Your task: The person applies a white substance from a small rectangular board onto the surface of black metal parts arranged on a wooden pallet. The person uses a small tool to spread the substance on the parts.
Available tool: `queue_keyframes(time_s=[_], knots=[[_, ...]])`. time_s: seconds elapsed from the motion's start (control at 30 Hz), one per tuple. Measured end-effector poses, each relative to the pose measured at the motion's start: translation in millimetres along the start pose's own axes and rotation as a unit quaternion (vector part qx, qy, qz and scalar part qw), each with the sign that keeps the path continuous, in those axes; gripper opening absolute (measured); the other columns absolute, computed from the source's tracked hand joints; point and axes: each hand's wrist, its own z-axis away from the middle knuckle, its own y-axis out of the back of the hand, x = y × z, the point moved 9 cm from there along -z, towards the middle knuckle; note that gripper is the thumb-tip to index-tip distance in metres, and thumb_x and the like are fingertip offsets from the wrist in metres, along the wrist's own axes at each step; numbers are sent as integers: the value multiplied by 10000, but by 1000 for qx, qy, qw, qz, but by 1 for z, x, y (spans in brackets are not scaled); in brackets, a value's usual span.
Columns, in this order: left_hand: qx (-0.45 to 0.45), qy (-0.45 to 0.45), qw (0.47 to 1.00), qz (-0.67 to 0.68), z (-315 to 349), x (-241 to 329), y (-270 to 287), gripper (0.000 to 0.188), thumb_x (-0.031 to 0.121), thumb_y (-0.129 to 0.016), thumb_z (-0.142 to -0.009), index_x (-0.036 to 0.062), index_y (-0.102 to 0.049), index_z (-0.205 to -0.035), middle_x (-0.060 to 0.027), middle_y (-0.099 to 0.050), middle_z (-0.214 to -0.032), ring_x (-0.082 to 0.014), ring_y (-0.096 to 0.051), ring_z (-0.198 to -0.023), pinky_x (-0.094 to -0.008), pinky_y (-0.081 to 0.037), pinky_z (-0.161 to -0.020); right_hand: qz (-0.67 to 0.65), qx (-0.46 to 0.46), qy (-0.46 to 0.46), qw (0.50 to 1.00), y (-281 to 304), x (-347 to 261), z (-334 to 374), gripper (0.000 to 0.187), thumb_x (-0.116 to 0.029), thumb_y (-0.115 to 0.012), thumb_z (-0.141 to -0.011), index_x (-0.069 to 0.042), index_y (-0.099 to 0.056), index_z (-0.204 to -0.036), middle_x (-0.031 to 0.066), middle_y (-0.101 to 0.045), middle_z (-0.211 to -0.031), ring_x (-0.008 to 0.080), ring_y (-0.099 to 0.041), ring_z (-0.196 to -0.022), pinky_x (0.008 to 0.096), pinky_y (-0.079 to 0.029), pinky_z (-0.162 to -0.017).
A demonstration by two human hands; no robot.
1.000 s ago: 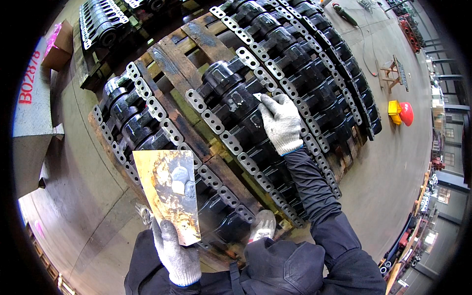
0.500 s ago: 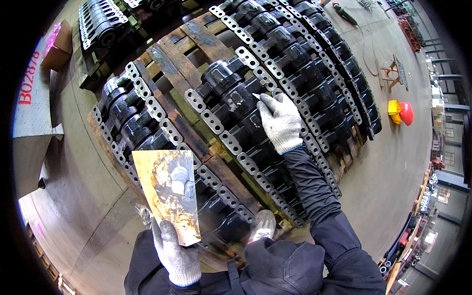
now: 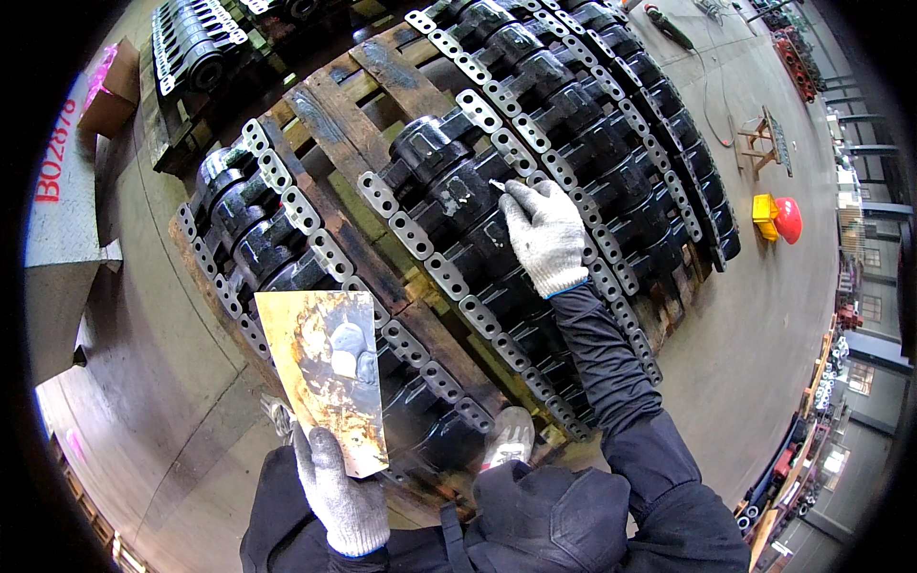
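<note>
My left hand (image 3: 344, 489), in a grey-white knit glove, grips the lower edge of a stained tan board (image 3: 304, 349). On the board sit blobs of grey paste (image 3: 348, 351). My right hand (image 3: 546, 234), gloved alike, is closed on a small thin tool with a pale tip (image 3: 498, 186); most of it is hidden by the fingers. The tip is at a black track chain (image 3: 457, 186) with bare-metal link edges; whether it touches, I cannot tell. Light grey smears mark the black surface beside the tip.
The chain lies on a wooden pallet (image 3: 334, 119). A shorter track chain (image 3: 250, 224) is to the left; more chains (image 3: 611, 143) stand in rows to the right. My shoe (image 3: 509, 437) is by the pallet's near edge. A red helmet (image 3: 788, 221) lies at right.
Almost nothing differs. The board has shifted very slightly to the left; my right hand stays at the same spot on the chain.
</note>
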Motion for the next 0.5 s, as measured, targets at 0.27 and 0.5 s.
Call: queue_keyframes(time_s=[0.27,0.5], knots=[[-3,-4,1000,-2,1,0,1,573,324,-587,-1117,-20,-439,-1551,-116,-602,-1452,-205,-625,-1283,-376,-513,-1077,-9,2,2,1000,1,-4,-2,212,-235,-792,-914,-85,-812,-1062,131,-704,-940,351,-704,-877,472,-564,-771],[-7,-3,1000,0,2,1,-1,579,334,-592,-1114,-15,-442,-1551,-114,-598,-1461,-207,-620,-1291,-378,-505,-1087,-1,12,3,1000,2,-3,-3,212,-240,-798,-912,-88,-812,-1059,130,-705,-940,346,-706,-867,468,-567,-768]])
